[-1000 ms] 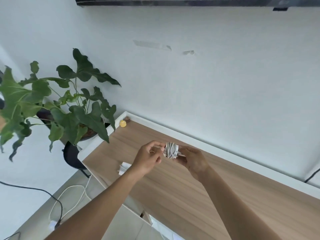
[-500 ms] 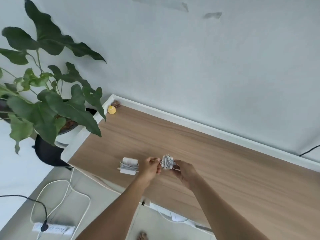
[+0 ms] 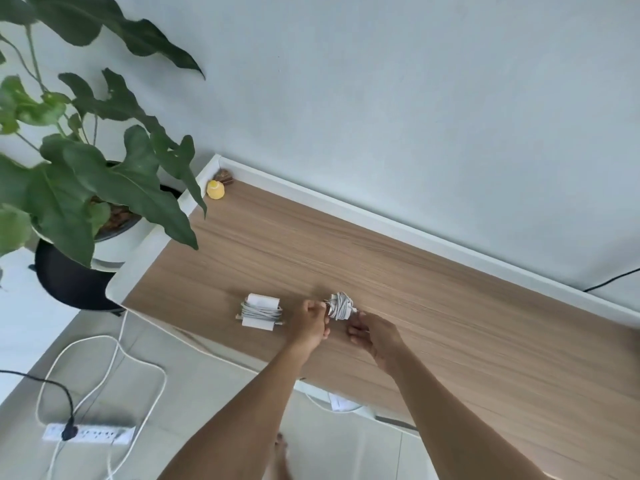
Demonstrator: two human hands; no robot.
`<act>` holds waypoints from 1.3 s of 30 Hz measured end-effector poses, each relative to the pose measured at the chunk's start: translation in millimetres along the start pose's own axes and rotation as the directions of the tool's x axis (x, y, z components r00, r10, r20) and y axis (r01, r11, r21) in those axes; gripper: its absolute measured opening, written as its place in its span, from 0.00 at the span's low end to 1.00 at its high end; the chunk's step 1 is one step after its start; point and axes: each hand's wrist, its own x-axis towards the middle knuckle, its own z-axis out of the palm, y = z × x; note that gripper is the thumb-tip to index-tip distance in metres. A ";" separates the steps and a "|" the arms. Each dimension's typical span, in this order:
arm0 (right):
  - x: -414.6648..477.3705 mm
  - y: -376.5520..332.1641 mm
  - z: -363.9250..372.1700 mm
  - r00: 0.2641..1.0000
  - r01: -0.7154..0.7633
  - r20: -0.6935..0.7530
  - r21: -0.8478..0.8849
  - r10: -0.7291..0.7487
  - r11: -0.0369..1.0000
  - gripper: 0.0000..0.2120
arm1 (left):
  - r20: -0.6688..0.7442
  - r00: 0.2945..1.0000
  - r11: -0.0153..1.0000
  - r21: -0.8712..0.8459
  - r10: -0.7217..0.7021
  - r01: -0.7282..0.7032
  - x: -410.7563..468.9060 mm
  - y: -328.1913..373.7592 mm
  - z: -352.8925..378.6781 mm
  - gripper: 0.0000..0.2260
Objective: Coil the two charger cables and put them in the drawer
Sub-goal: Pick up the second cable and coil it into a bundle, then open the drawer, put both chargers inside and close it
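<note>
A white charger with its cable coiled around it (image 3: 341, 305) is held just above the wooden tabletop (image 3: 433, 306). My left hand (image 3: 310, 323) pinches its left side and my right hand (image 3: 375, 336) grips its right end. A second white charger wrapped in its grey-white cable (image 3: 260, 310) lies on the tabletop to the left of my left hand, apart from it. Below the table's front edge a drawer (image 3: 341, 405) shows partly, with something white inside.
A large potted plant (image 3: 86, 174) stands past the table's left end. A small yellow object (image 3: 215, 189) sits in the far left corner. On the floor lie a power strip (image 3: 88, 433) and loose white cable (image 3: 114, 358). A wall runs behind the table.
The view has tilted down, so the floor and drawer show. My hands have lowered the coiled charger toward the tabletop, close beside the second wrapped charger.
</note>
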 end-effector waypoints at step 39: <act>-179.4 80.8 -206.1 0.813 0.373 -0.054 -0.716 -0.580 0.590 0.11 | 0.110 0.976 0.959 0.193 0.190 -0.208 -200.6 -69.9 102.2 0.06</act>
